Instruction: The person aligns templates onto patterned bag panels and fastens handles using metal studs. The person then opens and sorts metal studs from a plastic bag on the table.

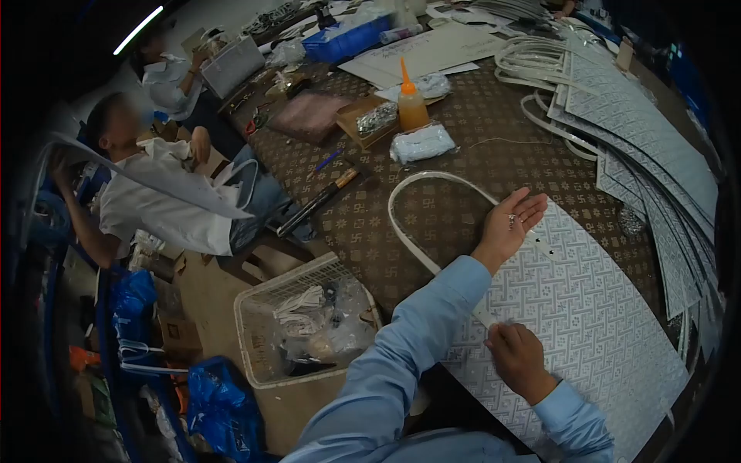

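Observation:
A white patterned panel (594, 301) lies on the table before me, with a white strap handle (403, 224) looping out past its left edge. Dark round studs show on the panel by my left hand (509, 224). That hand is palm up over the panel's upper edge, fingers stretched and slightly curled, with a few small shiny metal pieces lying in the palm. My right hand (522, 361) rests on the panel with curled fingers, thumb and forefinger at the strap's lower end. What they pinch, if anything, is hidden.
White patterned panels with handles (617, 116) are stacked at right. A glue bottle (412, 106), a white packet (423, 143), an open box (367, 121) and a hammer (320, 199) lie farther back. A plastic basket (247, 339) stands left; two people are beyond it.

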